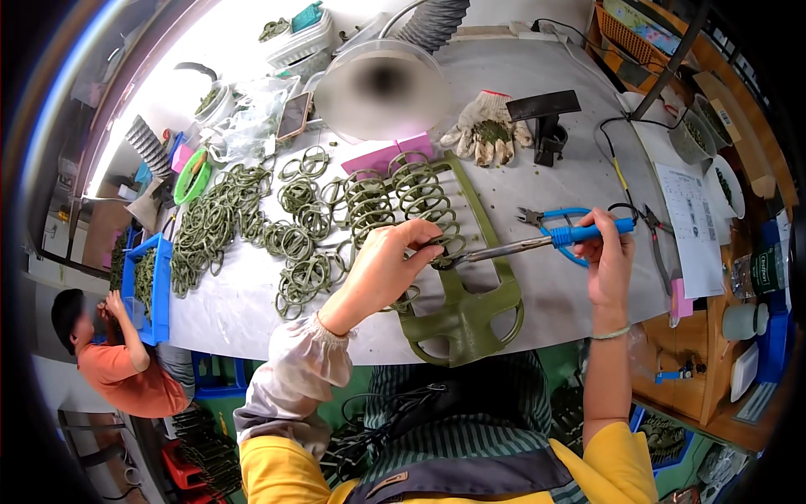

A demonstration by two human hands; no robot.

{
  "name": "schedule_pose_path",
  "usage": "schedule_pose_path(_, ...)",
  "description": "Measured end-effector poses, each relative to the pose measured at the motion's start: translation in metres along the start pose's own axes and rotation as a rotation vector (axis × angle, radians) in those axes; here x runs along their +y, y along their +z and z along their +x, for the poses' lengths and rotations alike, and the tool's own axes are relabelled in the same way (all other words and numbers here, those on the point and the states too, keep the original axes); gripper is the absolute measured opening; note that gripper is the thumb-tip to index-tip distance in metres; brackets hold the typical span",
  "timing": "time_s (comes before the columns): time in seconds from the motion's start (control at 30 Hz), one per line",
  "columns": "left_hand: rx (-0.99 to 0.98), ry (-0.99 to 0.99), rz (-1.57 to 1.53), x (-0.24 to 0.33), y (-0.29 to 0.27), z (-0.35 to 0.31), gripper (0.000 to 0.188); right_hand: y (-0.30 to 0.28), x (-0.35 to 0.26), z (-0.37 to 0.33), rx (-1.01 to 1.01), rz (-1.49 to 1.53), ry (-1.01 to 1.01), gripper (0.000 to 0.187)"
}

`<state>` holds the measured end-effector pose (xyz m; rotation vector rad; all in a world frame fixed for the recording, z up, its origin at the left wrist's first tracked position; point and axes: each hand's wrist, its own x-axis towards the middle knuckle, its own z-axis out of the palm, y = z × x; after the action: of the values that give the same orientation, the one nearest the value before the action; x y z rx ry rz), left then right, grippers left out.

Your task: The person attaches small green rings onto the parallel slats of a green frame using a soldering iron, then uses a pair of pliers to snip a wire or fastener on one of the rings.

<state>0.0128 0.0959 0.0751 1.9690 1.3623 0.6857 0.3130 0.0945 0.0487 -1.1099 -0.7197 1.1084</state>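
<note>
My right hand (610, 267) is closed round the blue handle of a soldering iron (512, 248). The iron's metal tip points left and meets a green ring at my left fingertips. My left hand (378, 273) pinches this green ring (451, 244) between thumb and fingers; the grip partly hides it. The ring sits beside a green frame (462, 315) with a cross-shaped, cut-out base at the table's near edge. Rows of similar green rings (369, 206) are stacked along the frame's left side. A pink block (388, 154) stands at the far end of the rows.
Loose green rings (210, 218) lie heaped on the left of the table (252, 319). Blue-handled cutters (561, 225), pliers (657, 244) and a paper sheet (688, 227) lie right. Stained gloves (487, 126) and a black stand (547, 134) are farther back. Another person (122, 357) sits left.
</note>
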Motion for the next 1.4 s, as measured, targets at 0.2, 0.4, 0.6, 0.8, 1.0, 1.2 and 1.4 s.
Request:
schedule_pose_path(0.2,-0.007,-0.017,0.013,0.001,-0.002,0.0,0.021,-0.011,-0.021,-0.001,0.039,-0.046,-0.097,0.02)
schedule_pose_path(0.4,-0.024,0.031,-0.07,0.003,-0.012,-0.001,0.026,-0.023,-0.029,-0.002,0.057,-0.058,-0.063,0.02)
schedule_pose_path(0.6,0.395,-0.214,0.009,-0.058,-0.069,-0.02,0.01,-0.028,-0.033,-0.006,0.047,-0.054,-0.059,0.022)
schedule_pose_path(0.8,0.301,-0.207,0.812,-0.1,-0.025,-0.058,0.026,-0.025,-0.032,-0.008,0.016,-0.071,-0.065,0.022)
schedule_pose_path(1.0,0.466,-0.084,0.492,-0.119,-0.049,-0.067,0.015,-0.021,-0.037,-0.011,-0.006,-0.077,-0.081,0.022)
schedule_pose_path(1.2,0.352,-0.349,-0.486,-0.077,-0.094,-0.078,0.016,-0.02,-0.039,-0.012,-0.019,-0.089,-0.1,0.022)
schedule_pose_path(1.4,0.238,-0.363,-0.621,-0.058,-0.109,-0.089,0.02,-0.017,-0.041,-0.014,-0.018,-0.1,-0.105,0.023)
